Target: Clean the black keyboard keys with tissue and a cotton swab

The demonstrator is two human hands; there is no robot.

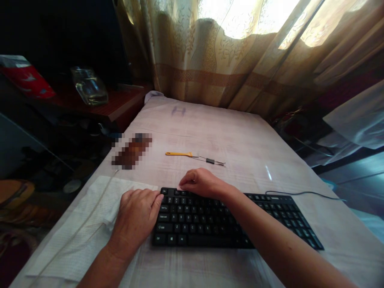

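A black keyboard (207, 220) lies on the cloth-covered surface, its lettered keys facing up. At its left end my left hand (136, 212) grips the edge, with the thumb on the upper left corner and the other fingers partly hidden. My right hand (199, 182) is over the top key row, near the left end. Its thumb and index finger are pinched on a small pale piece (179, 187), too small to identify. Beyond the keyboard lies a yellow-handled wire puller (180, 154) with a dark block (210, 161) on its wires.
White paper towels (81, 228) lie left of the keyboard, with a thin cable across them leading to a pixelated brown object (132, 152). The keyboard's cable (306, 193) runs right. A glass jar (90, 88) and red container (28, 80) stand on a wooden desk. Curtains (207, 72) hang behind.
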